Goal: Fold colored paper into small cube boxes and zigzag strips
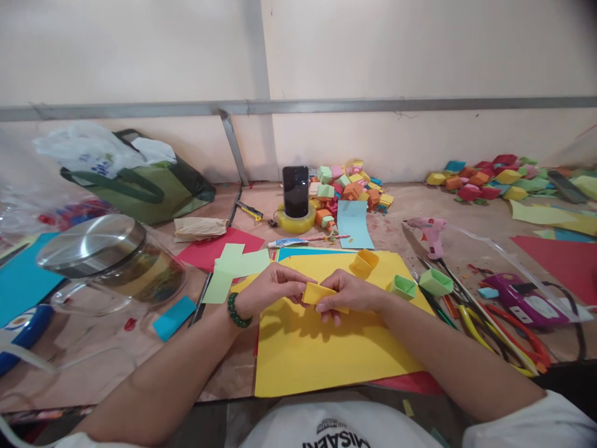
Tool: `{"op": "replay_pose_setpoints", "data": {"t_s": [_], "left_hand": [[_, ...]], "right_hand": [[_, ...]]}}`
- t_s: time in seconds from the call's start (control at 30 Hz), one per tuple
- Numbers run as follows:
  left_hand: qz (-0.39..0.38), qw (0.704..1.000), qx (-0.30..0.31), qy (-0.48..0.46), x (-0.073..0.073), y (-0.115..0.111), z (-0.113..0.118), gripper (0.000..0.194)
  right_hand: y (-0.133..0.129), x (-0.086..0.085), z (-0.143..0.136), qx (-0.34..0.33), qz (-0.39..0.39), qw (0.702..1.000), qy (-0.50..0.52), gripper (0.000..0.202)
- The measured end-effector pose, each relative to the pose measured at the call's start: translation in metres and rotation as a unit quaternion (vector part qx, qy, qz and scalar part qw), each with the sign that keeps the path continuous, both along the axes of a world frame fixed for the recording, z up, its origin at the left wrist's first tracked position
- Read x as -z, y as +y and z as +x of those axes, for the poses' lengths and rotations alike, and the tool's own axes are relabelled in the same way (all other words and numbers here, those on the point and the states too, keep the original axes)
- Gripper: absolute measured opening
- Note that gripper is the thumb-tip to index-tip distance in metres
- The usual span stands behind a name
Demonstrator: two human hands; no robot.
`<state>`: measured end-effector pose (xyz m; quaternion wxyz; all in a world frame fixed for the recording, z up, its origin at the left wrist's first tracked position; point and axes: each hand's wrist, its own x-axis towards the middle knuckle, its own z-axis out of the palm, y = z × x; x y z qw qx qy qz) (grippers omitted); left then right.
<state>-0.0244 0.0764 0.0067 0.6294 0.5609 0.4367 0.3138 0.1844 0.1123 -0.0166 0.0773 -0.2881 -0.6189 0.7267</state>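
Note:
Between my two hands is a small folded piece of yellow paper [315, 294], held above a large yellow sheet [298, 361]. My left hand [284, 283], with a green bead bracelet [237, 311] on its wrist, pinches the paper's left end. Thumb and fingers of my right hand [347, 291] close on its right side. Just beyond my right hand stands an open yellow paper box shape [364, 264]. Two light green paper shapes, one here [403, 287] and another there [435, 282], sit to its right. Part of the yellow piece is hidden behind my fingers.
A glass jug [153, 267] with a metal lid is at the left, near a green bag [140, 186]. A phone [296, 191] stands in a tape roll [297, 221] beside piled paper blocks [354, 186]. Rightward lie a pink glue gun [431, 236] and scissors [517, 336].

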Motion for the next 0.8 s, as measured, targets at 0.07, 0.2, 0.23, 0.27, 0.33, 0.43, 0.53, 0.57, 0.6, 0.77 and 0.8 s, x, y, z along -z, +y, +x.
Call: {"op": "replay_pose_setpoints", "data": {"t_s": [0.07, 0.2, 0.23, 0.27, 0.33, 0.43, 0.53, 0.57, 0.6, 0.77, 0.8], "left_hand": [[0.011, 1.000, 0.003, 0.002, 0.0001, 0.0000, 0.0001, 0.028], [0.029, 0.999, -0.001, 0.018, 0.0018, 0.0001, 0.0025, 0.024], [0.034, 0.999, -0.005, 0.025, 0.0025, 0.0000, 0.0032, 0.022], [0.041, 0.998, -0.011, 0.034, 0.0033, -0.0001, 0.0040, 0.021], [0.054, 0.997, -0.026, 0.056, 0.0047, -0.0005, 0.0054, 0.018], [0.065, 0.993, -0.036, 0.087, 0.0048, -0.0016, 0.0068, 0.019], [0.084, 0.989, -0.029, 0.119, 0.0018, -0.0026, 0.0068, 0.021], [0.090, 0.987, -0.025, 0.131, 0.0004, -0.0027, 0.0065, 0.021], [0.093, 0.985, -0.022, 0.142, -0.0010, -0.0027, 0.0060, 0.021], [0.100, 0.980, -0.011, 0.172, -0.0029, -0.0031, 0.0037, 0.020], [0.102, 0.980, -0.011, 0.169, -0.0020, -0.0033, 0.0035, 0.019]], "right_hand": [[0.0004, -0.0002, 0.0006, -0.005, -0.004, 1.000, -0.003, 0.036], [0.0002, -0.0014, 0.0004, -0.011, -0.003, 1.000, -0.012, 0.036], [0.0000, -0.0018, 0.0001, -0.010, 0.000, 1.000, -0.016, 0.037], [-0.0002, -0.0021, -0.0004, -0.007, 0.004, 1.000, -0.022, 0.038], [-0.0006, -0.0023, -0.0013, 0.000, 0.013, 0.999, -0.035, 0.041], [-0.0008, -0.0008, -0.0022, 0.008, 0.019, 0.998, -0.051, 0.042], [-0.0010, 0.0012, -0.0027, 0.013, 0.020, 0.998, -0.061, 0.041], [-0.0011, 0.0017, -0.0028, 0.012, 0.020, 0.998, -0.063, 0.040], [-0.0012, 0.0020, -0.0030, 0.011, 0.020, 0.998, -0.064, 0.040], [-0.0024, 0.0016, -0.0034, 0.004, 0.020, 0.998, -0.061, 0.038], [-0.0026, 0.0015, -0.0036, 0.005, 0.018, 0.998, -0.060, 0.038]]}}
